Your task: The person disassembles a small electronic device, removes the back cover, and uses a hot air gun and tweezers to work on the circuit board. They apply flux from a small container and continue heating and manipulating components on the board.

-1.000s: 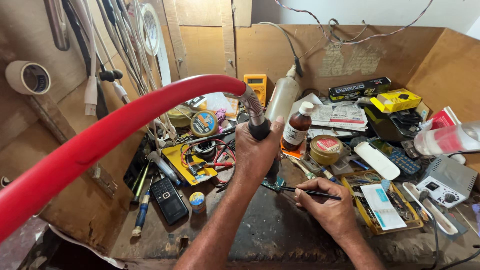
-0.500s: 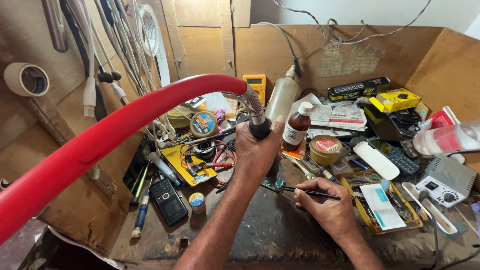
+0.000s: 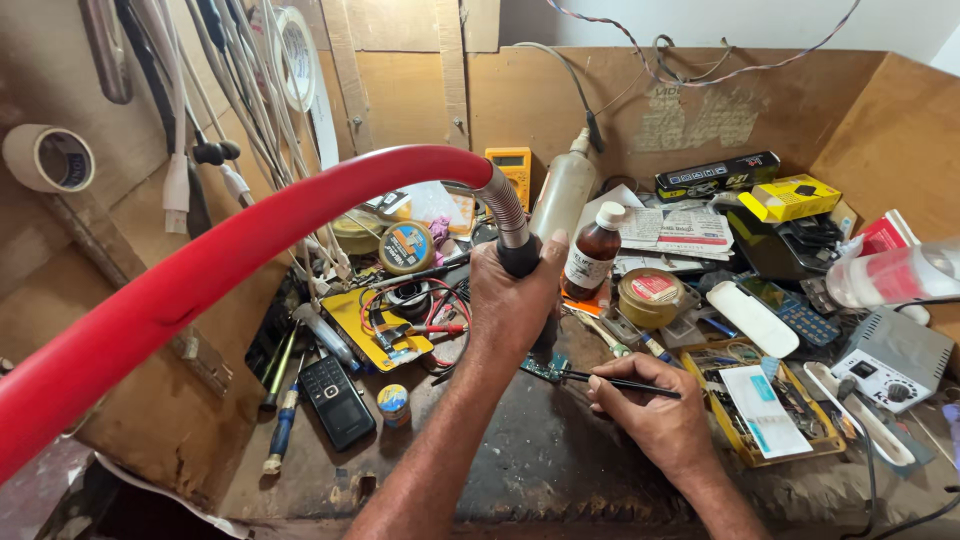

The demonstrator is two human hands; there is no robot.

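Two hands crowd one spot at frame centre: your left hand grips the hot-air handle on its red hose, nozzle down; your right hand pinches tweezers onto the small circuit board. Drift could scorch your fingers, and the brown bottle stands near enough to tip.

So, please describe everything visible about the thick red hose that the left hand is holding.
The red hose is thick, smooth and looks like rubber or plastic. It rises from the lower left corner of the view, arches over the bench and ends in a ribbed metal neck. That neck goes down into a dark handle, which the left hand grips, pointing it downward at a small circuit board. Nothing else visibly touches the hose.
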